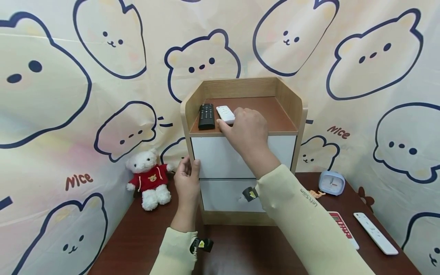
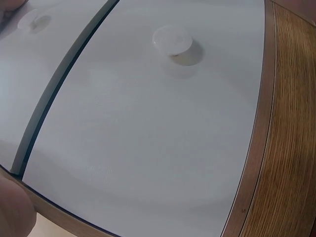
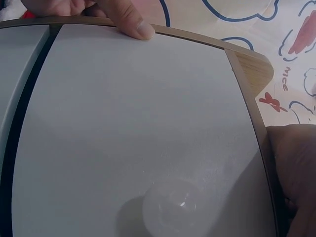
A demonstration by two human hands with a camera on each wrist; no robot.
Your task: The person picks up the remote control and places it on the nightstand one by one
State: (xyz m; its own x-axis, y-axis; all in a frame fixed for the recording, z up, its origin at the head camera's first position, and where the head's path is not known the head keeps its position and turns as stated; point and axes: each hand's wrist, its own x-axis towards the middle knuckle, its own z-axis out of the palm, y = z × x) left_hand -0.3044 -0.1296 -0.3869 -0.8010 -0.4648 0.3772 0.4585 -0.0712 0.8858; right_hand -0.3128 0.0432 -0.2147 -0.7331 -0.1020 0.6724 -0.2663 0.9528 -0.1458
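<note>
A small wooden cabinet (image 1: pixel 240 83) with two white drawer fronts stands on the dark table. On its brown top shelf lie a black remote control (image 1: pixel 206 116) and a small white remote control (image 1: pixel 225 113). My right hand (image 1: pixel 249 130) reaches over the upper drawer and grips the near end of the white remote, its thumb at the left and its fingers bent over the right. With my left hand (image 1: pixel 187 183) I hold the cabinet's left side edge; the thumb (image 3: pixel 143 30) rests on the front. The left wrist view shows a round drawer knob (image 2: pixel 172 40).
On the left sits a white teddy bear (image 1: pixel 149 179) in a red hoodie. To the right are a blue clock (image 1: pixel 331 183), a red and white calculator (image 1: pixel 343 229) and a long white remote (image 1: pixel 376 233). A cartoon-printed cloth hangs behind.
</note>
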